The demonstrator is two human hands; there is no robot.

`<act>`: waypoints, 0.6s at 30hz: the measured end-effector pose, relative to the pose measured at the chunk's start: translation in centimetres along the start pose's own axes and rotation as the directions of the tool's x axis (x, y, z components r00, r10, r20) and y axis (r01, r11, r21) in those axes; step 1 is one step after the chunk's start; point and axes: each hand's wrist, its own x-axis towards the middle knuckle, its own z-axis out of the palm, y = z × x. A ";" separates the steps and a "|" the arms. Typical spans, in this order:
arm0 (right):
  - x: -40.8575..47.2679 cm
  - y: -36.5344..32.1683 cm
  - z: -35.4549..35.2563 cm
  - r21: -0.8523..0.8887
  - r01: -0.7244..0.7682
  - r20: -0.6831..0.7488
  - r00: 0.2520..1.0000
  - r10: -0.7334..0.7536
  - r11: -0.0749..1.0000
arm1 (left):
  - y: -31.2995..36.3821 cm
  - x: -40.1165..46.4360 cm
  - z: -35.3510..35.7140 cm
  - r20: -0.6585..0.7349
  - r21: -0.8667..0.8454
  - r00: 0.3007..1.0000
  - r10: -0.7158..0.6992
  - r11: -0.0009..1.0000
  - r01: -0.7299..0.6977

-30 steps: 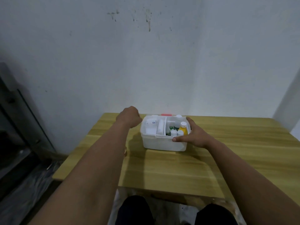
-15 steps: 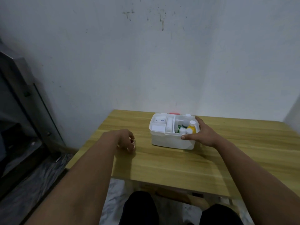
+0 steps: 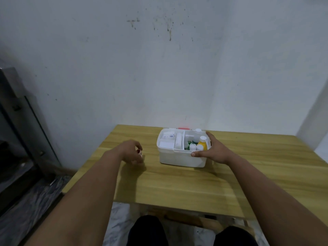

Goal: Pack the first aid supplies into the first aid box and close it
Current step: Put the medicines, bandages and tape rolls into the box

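A white first aid box (image 3: 179, 159) stands open on the wooden table (image 3: 177, 183), divided into compartments. White packets and a gauze roll (image 3: 178, 142) fill its left part; a yellow bottle (image 3: 202, 143) and small white bottles fill the right. My right hand (image 3: 212, 150) grips the box's right front rim. My left hand (image 3: 132, 153) rests on the table left of the box, fingers curled around a small red-and-white item (image 3: 139, 153), mostly hidden.
A white wall rises just behind the table. A dark metal-framed glass door (image 3: 21, 125) stands at the left, beside the table's left edge. My knees show below the table's near edge.
My left hand moved from beside the box's back left corner down to the table on the left and closed around a small item. My right hand stayed on the box.
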 end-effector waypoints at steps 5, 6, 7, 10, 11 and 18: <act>0.0 0.0 -0.1 -0.022 -0.008 -0.001 1.000 0.008 1.000 | 4.9 -0.2 -2.8 -0.138 -0.181 0.984 0.110 0.974 -0.134; -0.1 -0.1 -0.1 -0.023 -0.007 -0.003 1.000 0.007 1.000 | 6.1 -0.2 -3.0 -0.146 -0.192 0.980 0.135 0.968 -0.162; -0.2 -0.3 0.0 -0.025 -0.007 0.001 1.000 0.007 1.000 | 7.2 -0.2 -3.0 -0.150 -0.195 0.976 0.157 0.963 -0.185; -0.4 -0.5 0.0 -0.024 -0.014 0.007 1.000 0.014 1.000 | 10.0 -0.1 -2.0 -0.146 -0.162 0.969 0.199 0.962 -0.222; -0.4 -0.5 0.0 -0.024 -0.016 0.006 1.000 0.016 1.000 | 10.7 0.0 -1.5 -0.145 -0.141 0.968 0.205 0.964 -0.225; -0.3 -0.5 -0.1 -0.029 -0.026 -0.002 1.000 0.026 0.999 | 12.4 0.5 1.5 -0.141 0.148 0.969 0.203 0.972 -0.182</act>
